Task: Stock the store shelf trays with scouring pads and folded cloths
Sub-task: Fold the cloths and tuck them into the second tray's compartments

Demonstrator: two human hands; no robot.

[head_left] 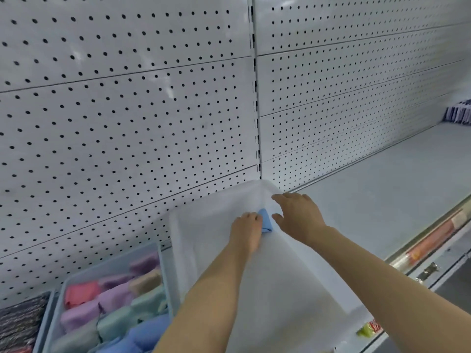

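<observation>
The left hand (246, 226) holds a blue cloth (266, 220) down at the far end of the white tray (293, 289); just right of it the right hand (297, 216) hovers, fingers spread, gripping nothing. Left of the hands a tray of cloths (76, 281) looks full, so this tray has only its first piece and most stocking remains

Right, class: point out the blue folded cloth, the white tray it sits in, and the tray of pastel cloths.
Blue folded cloth (266, 220), head view, its exposed face between the hands.
White tray (204, 212), head view, bare back-left wall.
Tray of pastel cloths (102, 267), head view, back rim.
</observation>
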